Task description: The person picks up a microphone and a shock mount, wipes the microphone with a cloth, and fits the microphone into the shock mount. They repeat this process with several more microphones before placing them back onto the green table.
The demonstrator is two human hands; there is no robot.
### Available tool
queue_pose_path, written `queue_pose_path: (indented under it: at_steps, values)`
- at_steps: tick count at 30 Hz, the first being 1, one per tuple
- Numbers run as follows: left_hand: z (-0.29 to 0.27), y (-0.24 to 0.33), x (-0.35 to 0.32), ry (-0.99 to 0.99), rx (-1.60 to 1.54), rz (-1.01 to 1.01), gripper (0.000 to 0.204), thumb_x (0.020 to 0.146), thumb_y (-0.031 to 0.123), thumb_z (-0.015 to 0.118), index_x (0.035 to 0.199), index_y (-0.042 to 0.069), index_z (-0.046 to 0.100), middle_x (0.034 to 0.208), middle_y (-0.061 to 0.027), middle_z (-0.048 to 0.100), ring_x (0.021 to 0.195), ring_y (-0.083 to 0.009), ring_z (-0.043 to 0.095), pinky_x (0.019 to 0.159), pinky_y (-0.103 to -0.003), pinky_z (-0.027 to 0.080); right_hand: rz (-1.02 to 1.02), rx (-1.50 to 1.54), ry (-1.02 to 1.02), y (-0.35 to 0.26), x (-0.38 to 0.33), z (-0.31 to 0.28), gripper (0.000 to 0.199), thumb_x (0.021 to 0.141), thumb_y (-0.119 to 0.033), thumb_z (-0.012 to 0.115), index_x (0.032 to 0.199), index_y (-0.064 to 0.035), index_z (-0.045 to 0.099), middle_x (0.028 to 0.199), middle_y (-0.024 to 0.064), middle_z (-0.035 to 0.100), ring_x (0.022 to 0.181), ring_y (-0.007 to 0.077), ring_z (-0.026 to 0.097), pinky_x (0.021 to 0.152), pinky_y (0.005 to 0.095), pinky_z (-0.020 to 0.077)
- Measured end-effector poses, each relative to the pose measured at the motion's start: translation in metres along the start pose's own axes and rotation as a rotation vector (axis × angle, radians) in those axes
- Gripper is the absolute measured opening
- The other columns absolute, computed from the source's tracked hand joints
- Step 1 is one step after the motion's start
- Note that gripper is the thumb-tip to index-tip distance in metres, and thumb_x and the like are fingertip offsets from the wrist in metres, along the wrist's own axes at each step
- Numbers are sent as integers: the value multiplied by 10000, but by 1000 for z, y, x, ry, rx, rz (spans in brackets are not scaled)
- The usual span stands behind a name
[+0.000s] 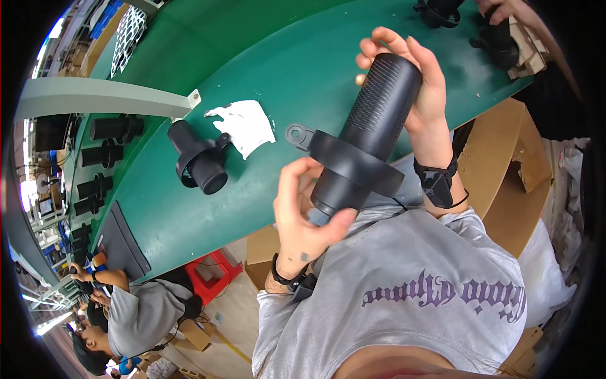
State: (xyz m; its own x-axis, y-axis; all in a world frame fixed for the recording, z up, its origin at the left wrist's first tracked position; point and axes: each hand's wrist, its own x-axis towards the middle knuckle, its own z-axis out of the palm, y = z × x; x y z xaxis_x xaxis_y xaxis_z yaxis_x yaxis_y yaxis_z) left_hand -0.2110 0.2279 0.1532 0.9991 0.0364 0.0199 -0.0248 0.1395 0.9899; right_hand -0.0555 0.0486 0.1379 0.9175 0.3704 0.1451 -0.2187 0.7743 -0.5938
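Observation:
A black microphone (360,136), with a ridged cylindrical body, a wide ring around its lower part and a small lug with a hole, is held tilted above the green table (278,82). My left hand (306,215) is closed around its smooth lower end, thumb and fingers on either side. At the ridged upper end, my right hand (420,82) is wrapped around the body, its fingertips showing past the far side. A second black microphone (199,158) lies on the table to the left, beside a white glove (243,126).
A metal post (113,98) crosses the table at left. Several black microphones (101,155) line up beyond it, near a dark flat case (120,243). A co-worker's hand (505,12) handles a black part at upper right. Cardboard boxes (499,158) and a red stool (211,275) stand below.

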Motion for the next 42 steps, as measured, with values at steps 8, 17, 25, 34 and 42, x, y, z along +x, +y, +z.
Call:
queue_pose_path:
  at_steps: [8, 17, 25, 34, 42]
  values:
    - [5, -9, 1, -490, -929, -537, 835, 907, 528, 476, 1410, -64, 169, 1324, -323, 414, 1234, -406, 459, 756, -399, 589, 165, 633, -219, 48, 10, -1, 597, 904, -412, 514, 1336, -27, 365, 1279, 224, 468, 1201, 339, 478, 1022, 477, 417]
    - [17, 3, 1, -610, -1156, -614, 980, 836, 534, 585, 1429, -61, 82, 1370, -413, 247, 1235, -493, 404, 697, -535, 583, 317, 756, -128, 71, -7, 22, 600, 891, -386, 550, 1340, -24, 383, 1294, 233, 456, 1181, 338, 502, 965, 438, 477]
    - [15, -6, -9, -621, -988, -643, 959, 769, 644, 579, 1315, -83, 273, 1099, -372, 499, 988, -459, 584, 622, -534, 585, 535, 32, 95, 39, -8, 33, 649, 915, -497, 484, 1352, -27, 383, 1174, 197, 527, 1065, 257, 571, 836, 367, 546]
    - [19, -8, -7, -632, -1183, -642, 945, 757, 687, 543, 1274, -63, 291, 1032, -371, 521, 872, -420, 616, 577, -523, 587, 299, 235, -6, 55, -8, 23, 616, 902, -531, 505, 1222, -6, 482, 1108, 132, 586, 980, 198, 605, 721, 312, 587]
    - [22, -14, -10, -626, -1210, -622, 937, 758, 707, 520, 1259, -51, 290, 1022, -364, 532, 830, -415, 628, 541, -515, 584, 278, 261, 92, 55, -6, 34, 539, 867, -521, 583, 1089, -31, 550, 918, 122, 642, 740, 178, 667, 642, 311, 584]
